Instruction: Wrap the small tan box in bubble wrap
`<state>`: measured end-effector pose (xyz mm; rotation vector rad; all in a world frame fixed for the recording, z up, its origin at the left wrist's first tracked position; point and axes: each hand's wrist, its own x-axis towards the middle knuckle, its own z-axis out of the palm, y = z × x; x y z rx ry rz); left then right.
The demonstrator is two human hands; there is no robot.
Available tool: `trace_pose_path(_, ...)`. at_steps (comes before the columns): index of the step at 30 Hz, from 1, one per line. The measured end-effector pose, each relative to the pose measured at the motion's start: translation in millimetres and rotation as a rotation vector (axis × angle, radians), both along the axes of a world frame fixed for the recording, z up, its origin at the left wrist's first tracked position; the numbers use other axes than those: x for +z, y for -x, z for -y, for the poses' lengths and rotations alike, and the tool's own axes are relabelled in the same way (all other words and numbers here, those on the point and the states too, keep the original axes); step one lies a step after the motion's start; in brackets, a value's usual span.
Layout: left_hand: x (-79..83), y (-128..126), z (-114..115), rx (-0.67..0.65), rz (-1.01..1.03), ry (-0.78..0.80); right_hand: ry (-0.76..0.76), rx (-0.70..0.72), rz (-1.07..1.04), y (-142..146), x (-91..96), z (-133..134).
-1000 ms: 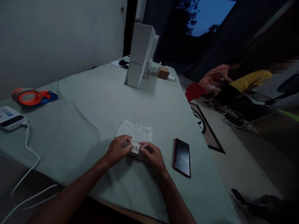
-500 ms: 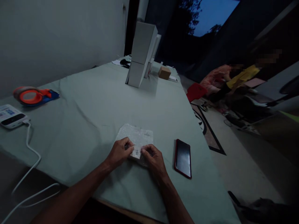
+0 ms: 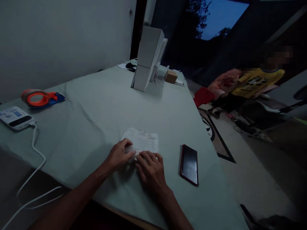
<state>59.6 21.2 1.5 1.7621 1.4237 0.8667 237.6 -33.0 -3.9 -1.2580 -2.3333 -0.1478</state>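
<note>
left hand (image 3: 118, 155) curled on bubble wrap (image 3: 145, 142) corner, can't tell if grip's pinching | right hand (image 3: 150, 167) flat, spread | risk: my push could skid wrap into phone (image 3: 189, 163)

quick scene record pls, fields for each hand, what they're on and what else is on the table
left hand: fingers curled on the near left edge of the bubble wrap; grip unclear
right hand: flat, fingers spread, pressing the wrap's near edge
surface: table under a pale green cloth
right of hands: phone, screen dark, lying flat
far left: tape dispenser; power bank with white cable
far end: stacked white boxes; small brown box
beyond table: people on the floor
</note>
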Motion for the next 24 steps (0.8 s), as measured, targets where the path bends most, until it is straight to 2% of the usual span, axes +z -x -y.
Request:
trace_pose_path(4, 1.5, 14, 0, 0.048, -0.169, 0.054, 0.041, -0.041, 0.086, 4, 0.6, -2)
trace_pose_path(9, -6.4, 22, 1, 0.134, -0.416, -0.039, 0.027, -0.075, 0.146, 9, -0.1, -4)
trace_pose_path(11, -7.7, 26, 1, 0.168, -0.463, 0.018, 0.02, -0.074, 0.154, 9, -0.9, -4)
trace_pose_path(14, -6.9, 30, -3, 0.152, -0.46, 0.184, 0.009, -0.069, 0.161, 8, -2.1, -4)
trace_pose_path(16, -6.4, 29, -7, 0.121, -0.417, 0.224, 0.002, -0.067, 0.162, 7, -2.9, -4)
trace_pose_path(21, -5.1, 20, -13, 0.033, -0.287, 0.183, -0.007, -0.068, 0.155, 7, -4.2, -4)
trace_pose_path(24, -2.0, 11, -13, 0.067, -0.25, 0.149, 0.001, -0.067, 0.157, 7, -3.5, -3)
